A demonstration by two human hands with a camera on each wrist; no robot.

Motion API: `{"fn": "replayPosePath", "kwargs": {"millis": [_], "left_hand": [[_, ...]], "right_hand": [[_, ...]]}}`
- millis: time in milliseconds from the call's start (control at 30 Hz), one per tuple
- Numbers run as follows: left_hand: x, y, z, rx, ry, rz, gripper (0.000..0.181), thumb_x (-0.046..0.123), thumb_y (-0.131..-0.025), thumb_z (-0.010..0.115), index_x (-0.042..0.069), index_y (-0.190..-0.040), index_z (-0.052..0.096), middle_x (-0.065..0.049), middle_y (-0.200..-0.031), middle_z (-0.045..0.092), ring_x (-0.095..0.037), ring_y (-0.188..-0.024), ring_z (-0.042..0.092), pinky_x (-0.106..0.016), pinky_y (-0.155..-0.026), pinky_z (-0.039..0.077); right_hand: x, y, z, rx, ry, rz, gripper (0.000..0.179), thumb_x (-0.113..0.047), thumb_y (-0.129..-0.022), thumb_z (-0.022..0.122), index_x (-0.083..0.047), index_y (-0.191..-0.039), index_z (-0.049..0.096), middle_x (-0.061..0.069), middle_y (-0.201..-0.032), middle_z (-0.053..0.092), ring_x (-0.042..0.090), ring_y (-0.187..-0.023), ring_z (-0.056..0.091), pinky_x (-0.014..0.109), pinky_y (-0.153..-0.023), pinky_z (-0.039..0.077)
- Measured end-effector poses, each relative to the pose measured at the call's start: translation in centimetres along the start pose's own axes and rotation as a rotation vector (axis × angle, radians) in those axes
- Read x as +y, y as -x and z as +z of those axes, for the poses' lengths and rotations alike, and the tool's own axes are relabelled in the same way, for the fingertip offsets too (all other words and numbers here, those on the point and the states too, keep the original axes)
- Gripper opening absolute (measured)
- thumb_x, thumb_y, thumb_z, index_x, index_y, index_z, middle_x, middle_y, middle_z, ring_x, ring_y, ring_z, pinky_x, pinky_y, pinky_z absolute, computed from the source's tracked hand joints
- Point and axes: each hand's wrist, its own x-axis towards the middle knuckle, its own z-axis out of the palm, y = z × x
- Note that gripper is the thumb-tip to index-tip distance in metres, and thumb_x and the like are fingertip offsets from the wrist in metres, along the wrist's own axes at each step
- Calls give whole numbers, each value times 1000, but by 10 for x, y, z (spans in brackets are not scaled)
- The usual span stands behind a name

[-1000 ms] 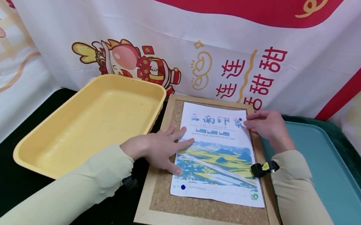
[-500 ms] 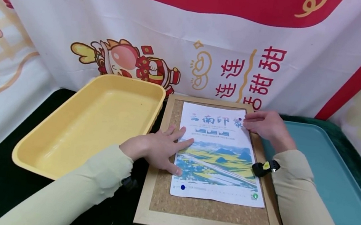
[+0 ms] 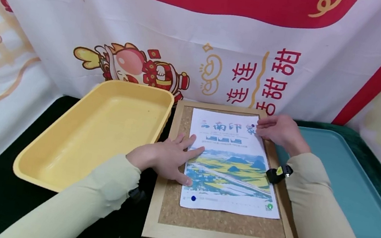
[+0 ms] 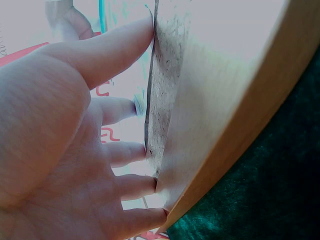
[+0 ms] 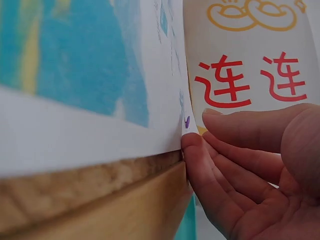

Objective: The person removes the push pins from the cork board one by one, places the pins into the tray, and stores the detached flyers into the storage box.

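Observation:
A sheet of paper printed with a landscape lies on a wood-framed cork board. My left hand rests with spread fingers across the sheet's left edge and the frame. At the upper right corner of the sheet is my right hand, its fingertips touching the paper's edge. Beside those fingertips a purple pushpin shows in the right wrist view, with the thumb apart from it. A blue pushpin sits at the lower left corner and a green pushpin at the lower right.
Left of the board stands a yellow tray with raised walls. A flat blue-green tray lies on the right, partly behind the right forearm. Dark green cloth covers the table, and a printed white backdrop hangs behind.
The head view has shifted very slightly. Both hands, the sheet and the pushpins keep the same places on the board.

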Motion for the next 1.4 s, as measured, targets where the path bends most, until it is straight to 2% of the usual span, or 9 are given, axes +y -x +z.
{"fn": "replayPosePath", "kwargs": {"millis": [100,233,333,500,767,1067,1400], "left_hand": [[1,-1,0,3,2,9,96,57,-101,66,29,-173,9,-10,-180,-11,-41,-166,-13,-64,-133,7],[1,-2,0,2,1,10,96,57,-101,66,30,-173,9,-10,-180,-11,-41,-166,-13,-64,-133,7],[1,-1,0,0,5,4,96,57,-101,66,30,-173,8,-9,-180,-12,-40,-166,-13,-64,-133,7],[0,2,0,-2,7,-5,97,57,-101,66,30,-173,8,-10,-180,-13,-40,-166,-14,-64,-133,6],[1,1,-1,3,9,1,97,57,-101,66,30,-173,8,-10,-180,-12,-41,-166,-13,-64,-133,7],[0,0,0,1,11,-3,97,57,-101,66,29,-173,8,-10,-180,-12,-41,-166,-13,-64,-132,7],[1,0,-1,-2,13,-1,96,56,-101,66,30,-173,8,-10,-180,-12,-41,-166,-14,-64,-133,6]], "right_hand": [[-2,-4,-2,8,37,-13,43,-23,-103,71,-8,-143,65,19,-139,63,34,-118,61,46,-101,54],[-4,-10,-2,18,79,-14,40,-20,-102,72,-7,-140,68,21,-142,60,36,-122,55,49,-103,52],[-6,-14,-1,21,104,-3,40,-22,-102,73,-8,-139,69,22,-144,57,37,-125,50,51,-104,50],[-8,-22,2,34,123,0,37,-25,-103,72,-10,-137,72,22,-144,57,37,-123,49,50,-102,50],[-4,-26,2,65,101,1,33,-23,-104,70,-9,-134,74,22,-143,58,37,-121,51,48,-100,50],[-3,-30,3,60,80,-4,33,-21,-103,72,-10,-133,75,21,-143,59,37,-122,50,45,-98,50],[-6,-27,2,69,88,-1,30,-19,-102,72,-9,-130,76,22,-142,60,37,-120,51,48,-100,50]]}}
